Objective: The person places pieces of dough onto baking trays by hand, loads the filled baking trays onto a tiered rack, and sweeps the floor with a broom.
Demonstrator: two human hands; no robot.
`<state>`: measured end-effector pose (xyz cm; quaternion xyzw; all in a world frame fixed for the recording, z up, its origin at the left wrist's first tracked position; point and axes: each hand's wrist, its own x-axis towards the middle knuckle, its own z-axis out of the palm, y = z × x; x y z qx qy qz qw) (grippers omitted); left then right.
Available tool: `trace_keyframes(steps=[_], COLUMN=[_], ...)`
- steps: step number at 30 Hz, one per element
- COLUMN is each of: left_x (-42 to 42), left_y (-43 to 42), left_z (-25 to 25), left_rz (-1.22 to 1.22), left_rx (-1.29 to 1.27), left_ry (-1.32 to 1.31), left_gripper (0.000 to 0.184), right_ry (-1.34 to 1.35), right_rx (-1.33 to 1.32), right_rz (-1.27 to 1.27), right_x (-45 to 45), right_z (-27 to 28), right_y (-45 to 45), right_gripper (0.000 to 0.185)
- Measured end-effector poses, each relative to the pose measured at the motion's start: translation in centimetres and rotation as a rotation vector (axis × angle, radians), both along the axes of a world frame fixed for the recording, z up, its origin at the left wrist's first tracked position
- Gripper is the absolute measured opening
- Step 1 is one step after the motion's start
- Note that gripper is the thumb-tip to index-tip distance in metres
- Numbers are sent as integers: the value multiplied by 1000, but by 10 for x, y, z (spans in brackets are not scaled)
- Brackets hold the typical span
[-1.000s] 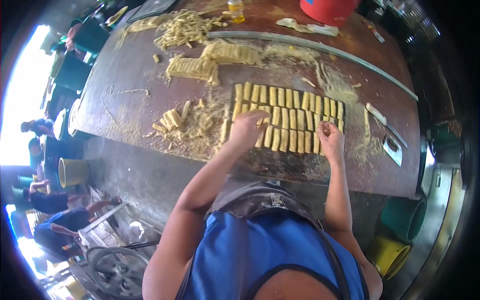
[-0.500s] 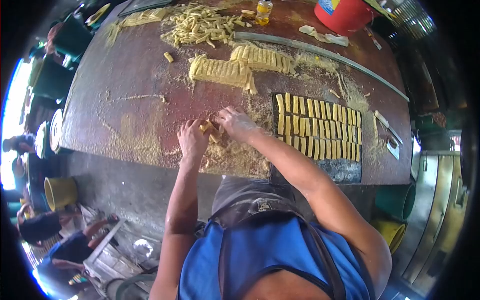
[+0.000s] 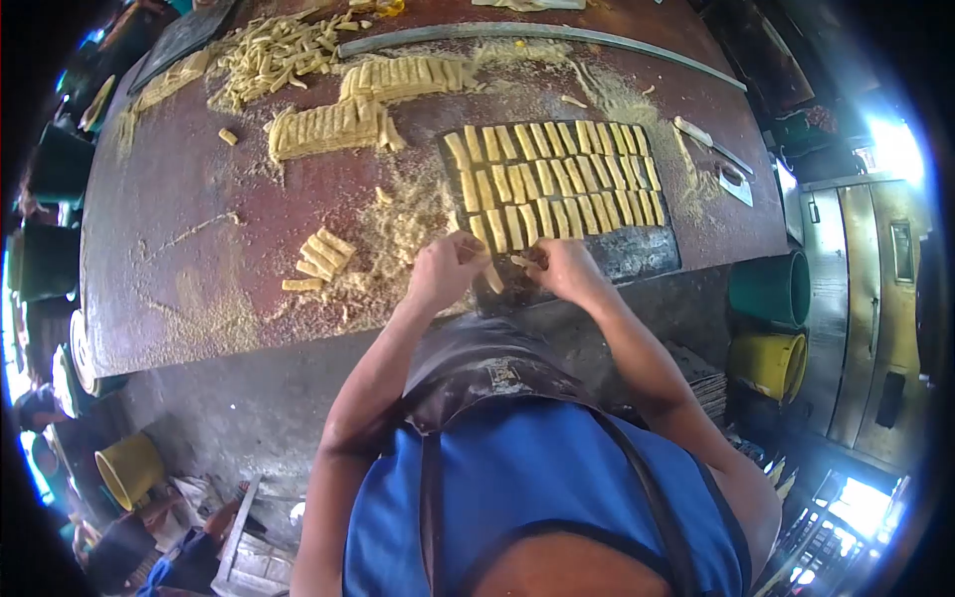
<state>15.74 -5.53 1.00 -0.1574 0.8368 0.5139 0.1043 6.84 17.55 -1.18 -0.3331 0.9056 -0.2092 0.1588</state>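
Note:
My left hand (image 3: 443,271) is closed on a pale yellow dough stick (image 3: 493,278) at the near left corner of a dark baking tray (image 3: 642,257). Just to its right, my right hand (image 3: 569,271) pinches another small piece of dough (image 3: 523,262) over the tray's near edge. Three rows of dough sticks (image 3: 545,177) lie side by side on the tray. Left of my hands, several loose dough sticks (image 3: 326,255) rest on the crumb-covered red-brown table (image 3: 189,289).
Sliced dough slabs (image 3: 333,129) and a heap of dough strips (image 3: 279,60) lie farther back. A long metal bar (image 3: 557,33) crosses the table's back. A knife (image 3: 711,144) and a scraper (image 3: 736,186) lie right of the tray. Buckets (image 3: 766,363) stand below the right edge.
Both hands have moved right, from the crumbs on the table to the tray's near left corner, with dough pieces in them. A small group of sticks now shows where they were. The view has shifted.

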Motion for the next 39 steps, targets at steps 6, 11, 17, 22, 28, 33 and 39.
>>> trace_keyframes(steps=[6,11,17,22,28,33,39], left_x=[13,30,62,65,56,47,34], left_y=[37,57,60,47,-30,-62,-51], left_z=[-27,-26,-29,-27,-31,-24,-32], left_rz=[55,97,-135,-131,144,128,-96], left_rx=[-193,-345,-484,-454,-251,-178,-114], left_ry=[8,238,355,413,369,364,338], left_gripper=[35,33,40,42,30,28,28], right_ry=[-20,-25,-121,-151,-69,-51,-291], right_rx=[-76,-399,-427,-272,-38,108,-175], right_rz=[-69,-52,13,22,4,-274,-406], right_x=[45,38,30,28,61,68,63], right_z=[4,-29,-29,-11,12,16,11], right_y=[6,4,-1,-11,-43,-68,-47], right_gripper=[28,22,18,16,26,35,26])
